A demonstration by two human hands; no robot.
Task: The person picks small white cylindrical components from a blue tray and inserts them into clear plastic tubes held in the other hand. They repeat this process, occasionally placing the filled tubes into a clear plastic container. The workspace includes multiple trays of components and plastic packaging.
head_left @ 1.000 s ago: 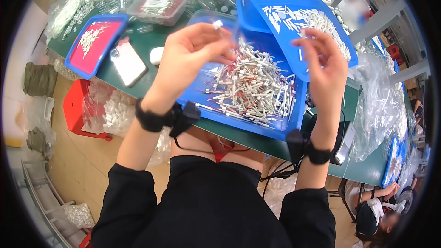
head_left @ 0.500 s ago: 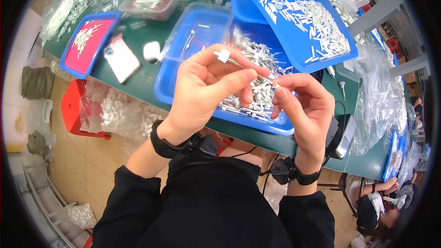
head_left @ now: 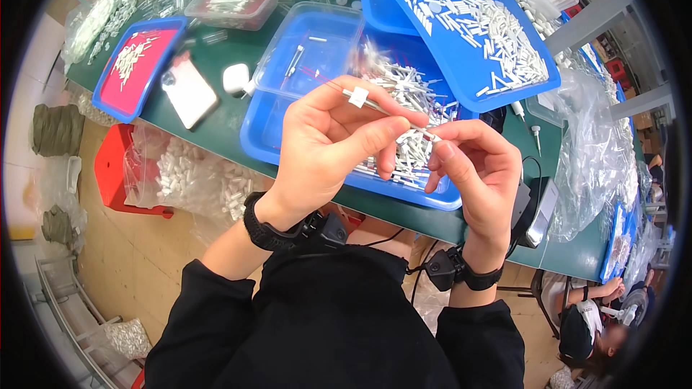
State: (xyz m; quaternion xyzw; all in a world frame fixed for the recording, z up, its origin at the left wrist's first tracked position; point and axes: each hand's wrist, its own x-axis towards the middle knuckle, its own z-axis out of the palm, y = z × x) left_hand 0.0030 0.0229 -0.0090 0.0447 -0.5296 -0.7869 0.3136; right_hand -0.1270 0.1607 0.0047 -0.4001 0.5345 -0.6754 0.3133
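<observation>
Between thumb and fingers, my left hand [head_left: 313,148] holds a thin pale stick [head_left: 377,106] with a white square cap [head_left: 358,96] near its left end. My right hand [head_left: 479,173] pinches the stick's other end, where a small white tip shows between thumb and forefinger. The fingertips of both hands nearly meet. Below them is a large blue tray [head_left: 258,145], heaped with many similar white and grey sticks [head_left: 407,94]. A clear shallow box [head_left: 317,18] rests over the tray's left part, with a few thin pieces in it.
A tilted blue tray [head_left: 472,90] of short white tubes overlaps the big tray's far right. On the green table [head_left: 216,119] lie a phone [head_left: 189,90], a white case [head_left: 236,78], a red-bottomed tray [head_left: 112,94] and a clear box [head_left: 231,18]. Plastic bags [head_left: 598,151] lie right; another person [head_left: 584,324] sits lower right.
Both hands keep their grip on the stick. My left hand has shifted slightly right and down, bringing its fingertips closer to my right hand.
</observation>
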